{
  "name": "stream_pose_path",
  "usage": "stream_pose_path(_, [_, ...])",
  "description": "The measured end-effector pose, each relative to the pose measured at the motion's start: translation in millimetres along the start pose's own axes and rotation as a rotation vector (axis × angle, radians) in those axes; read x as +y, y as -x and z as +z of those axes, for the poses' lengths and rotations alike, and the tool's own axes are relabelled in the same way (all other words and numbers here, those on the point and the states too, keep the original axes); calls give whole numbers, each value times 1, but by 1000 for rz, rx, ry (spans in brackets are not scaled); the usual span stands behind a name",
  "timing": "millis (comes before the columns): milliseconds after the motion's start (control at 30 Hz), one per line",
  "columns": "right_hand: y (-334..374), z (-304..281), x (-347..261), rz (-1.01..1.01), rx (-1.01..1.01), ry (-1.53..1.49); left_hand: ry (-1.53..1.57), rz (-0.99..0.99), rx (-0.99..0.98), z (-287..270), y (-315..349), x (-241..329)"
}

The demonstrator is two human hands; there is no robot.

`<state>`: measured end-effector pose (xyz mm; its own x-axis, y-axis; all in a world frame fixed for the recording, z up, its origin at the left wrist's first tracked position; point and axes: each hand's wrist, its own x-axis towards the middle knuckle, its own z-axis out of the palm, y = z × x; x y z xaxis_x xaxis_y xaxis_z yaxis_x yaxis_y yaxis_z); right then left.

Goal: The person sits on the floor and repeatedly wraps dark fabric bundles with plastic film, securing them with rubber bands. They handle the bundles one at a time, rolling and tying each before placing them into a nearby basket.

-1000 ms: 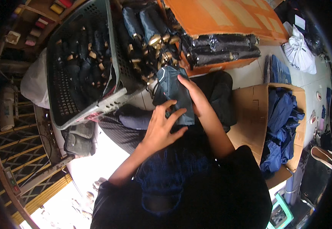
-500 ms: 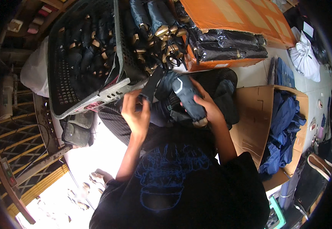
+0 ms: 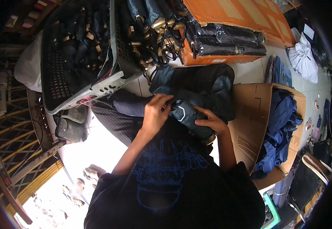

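Observation:
In front of my chest lies a compact folding umbrella (image 3: 192,120) in dark blue-grey fabric, with a white outline mark and a pale end at its lower right. My right hand (image 3: 215,123) is closed round its lower right part, thumb on top. My left hand (image 3: 156,114) has its fingers pinched together at the upper left end, where the dark fabric bunches; the fingertips are partly hidden. Loose dark fabric (image 3: 162,78) lies just beyond, over my striped lap. Another dark cloth piece (image 3: 129,103) rests on my left leg.
A black perforated basket (image 3: 114,78) full of folded umbrellas stands at the left. More umbrellas (image 3: 158,23) with wooden handles lie beyond it. An orange carton (image 3: 227,59) holds plastic-wrapped packs. At the right, a brown carton (image 3: 250,118) contains blue fabric (image 3: 278,129).
My left hand has moved right and down to the umbrella's end, leaving the dark strip it was near. The umbrella, still in my right hand, has come slightly lower.

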<state>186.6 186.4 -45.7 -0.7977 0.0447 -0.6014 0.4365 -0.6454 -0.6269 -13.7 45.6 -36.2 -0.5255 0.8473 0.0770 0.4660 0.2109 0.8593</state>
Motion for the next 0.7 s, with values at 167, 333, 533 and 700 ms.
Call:
stream_pose_path(167, [5,-1,-2,-57,-23,124,20,-48,39,6,7,9])
stream_pose_path(333, [1,1,-4,-157,-56,210,89,-16,87,15,13,7])
stream_pose_path(533, [-3,5,3,-222,106,89,35,65,82,10,20,6])
stream_pose_path(700, [-8,21,2,-240,131,-36,31,52,153,16,26,6])
